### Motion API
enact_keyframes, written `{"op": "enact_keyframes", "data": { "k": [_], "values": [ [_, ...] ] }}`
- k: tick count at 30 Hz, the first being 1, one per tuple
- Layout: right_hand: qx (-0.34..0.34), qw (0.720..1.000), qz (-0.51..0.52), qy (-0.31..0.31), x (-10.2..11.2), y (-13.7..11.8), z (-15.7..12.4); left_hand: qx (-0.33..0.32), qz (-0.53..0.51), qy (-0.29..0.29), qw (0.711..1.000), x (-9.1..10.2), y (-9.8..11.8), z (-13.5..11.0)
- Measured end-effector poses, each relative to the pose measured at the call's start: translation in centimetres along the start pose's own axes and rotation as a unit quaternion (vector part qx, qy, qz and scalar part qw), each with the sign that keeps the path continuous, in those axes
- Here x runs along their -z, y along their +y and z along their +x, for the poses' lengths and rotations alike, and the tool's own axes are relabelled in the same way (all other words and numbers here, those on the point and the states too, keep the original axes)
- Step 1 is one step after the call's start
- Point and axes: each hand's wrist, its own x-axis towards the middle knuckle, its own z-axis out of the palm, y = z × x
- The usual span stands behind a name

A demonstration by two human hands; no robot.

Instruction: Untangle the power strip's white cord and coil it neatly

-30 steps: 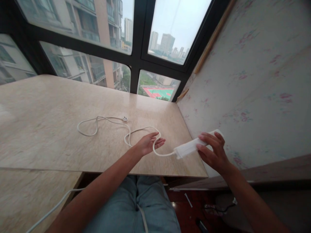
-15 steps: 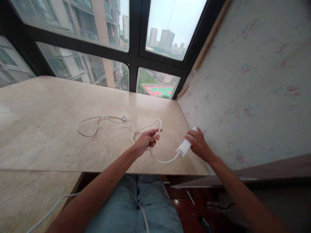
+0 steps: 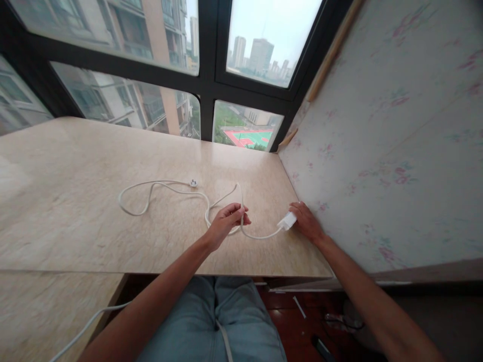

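Observation:
A white power strip (image 3: 287, 220) lies on the beige marble ledge (image 3: 75, 211) near the right wall, mostly covered by my right hand (image 3: 306, 221), whose fingers are wrapped over it. Its white cord (image 3: 151, 193) loops across the ledge to a plug (image 3: 193, 183) lying flat further back. My left hand (image 3: 226, 221) is closed in a pinch on a raised loop of the cord, a little left of the strip.
A floral-papered wall (image 3: 377, 141) rises at the right. Dark-framed windows (image 3: 207, 75) stand behind the ledge. My jeans-clad legs (image 3: 215, 322) are below the ledge edge. Another white cable (image 3: 86, 327) hangs at lower left. Small items lie on the dark floor (image 3: 302, 311).
My right hand has laid the power strip down toward the wall and now covers it. My left hand went from open under the cord to pinching a loop and lifting it.

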Motion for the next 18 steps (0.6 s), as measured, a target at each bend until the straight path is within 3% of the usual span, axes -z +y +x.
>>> {"op": "enact_keyframes", "data": {
  "k": [9, 18],
  "values": [
    [0.067, 0.996, -0.024, -0.048, 0.4, 1.1, 1.0, -0.021, 0.235, 0.012, 0.972, -0.5, -1.1, 0.4],
    [0.109, 0.99, -0.022, -0.088, 0.1, 2.0, 1.8, -0.031, 0.271, 0.024, 0.962, 0.7, -1.8, -1.2]
  ]
}}
